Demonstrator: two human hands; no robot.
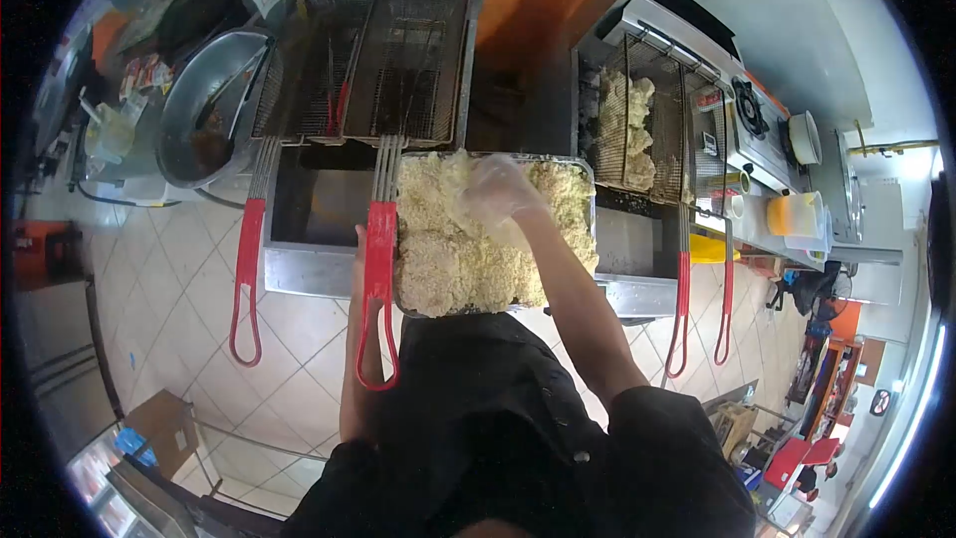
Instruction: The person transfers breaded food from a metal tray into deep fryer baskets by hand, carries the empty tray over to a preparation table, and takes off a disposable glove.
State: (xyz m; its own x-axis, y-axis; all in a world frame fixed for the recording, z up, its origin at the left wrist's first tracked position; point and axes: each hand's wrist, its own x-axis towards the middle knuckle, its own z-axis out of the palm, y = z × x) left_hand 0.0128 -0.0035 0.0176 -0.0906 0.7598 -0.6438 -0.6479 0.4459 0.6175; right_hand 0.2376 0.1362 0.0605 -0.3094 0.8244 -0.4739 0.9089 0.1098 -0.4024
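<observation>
A tray (595, 201) heaped with pale breaded pieces (438, 249) stands in front of me. My right hand (503, 191), in a clear plastic glove, is over the upper middle of the heap. Its fingers are curled on a breaded piece (456, 171), partly hidden by the blurred glove. My left hand (359, 244) is at the left side of the tray, mostly behind the red handle (379, 249) of a fryer basket; its grip is hidden.
Two wire fryer baskets (413, 65) hang at upper left, handles toward me. Another basket (627, 130) at right holds breaded pieces. A metal bowl (184, 130) with a utensil stands at far left. A burner (749, 105), a white pot (804, 139) and plastic tubs (794, 215) line the right side.
</observation>
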